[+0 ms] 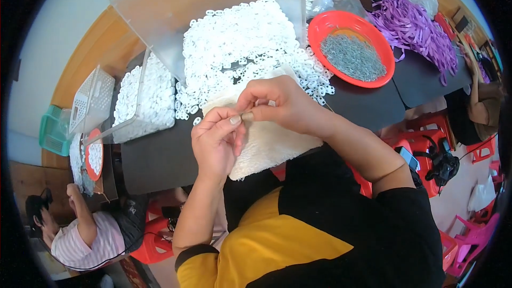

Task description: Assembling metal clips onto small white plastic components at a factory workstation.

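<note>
Both hands are raised over the white textured cloth (266, 144), which is taken as reference. Left hand (216, 141) is held above the cloth's left part, palm turned inward, fingers curled, thumb and forefinger pressed together on a small part (248, 117); the part is too small to be identified. Right hand (282, 104) is held over the cloth's upper middle, wrist bent, fingers curled down, fingertips closed on the same small part from the right. The two hands are met at the fingertips, touching. Left forearm is brought up from below the cloth, nearly vertical; right forearm is angled in from the lower right, elbow bent. The cloth is laid on the dark table (160, 160), its near edge hung over the table edge. A heap of white plastic rings (245, 37) is spread just beyond the cloth, touching its far edge. A clear bin of white parts (146, 98) is set to the left of the cloth. A red bowl of grey metal pieces (352, 48) is placed beyond and right of the cloth. Purple ribbons (410, 21) are piled further right, well apart from the cloth.
</note>
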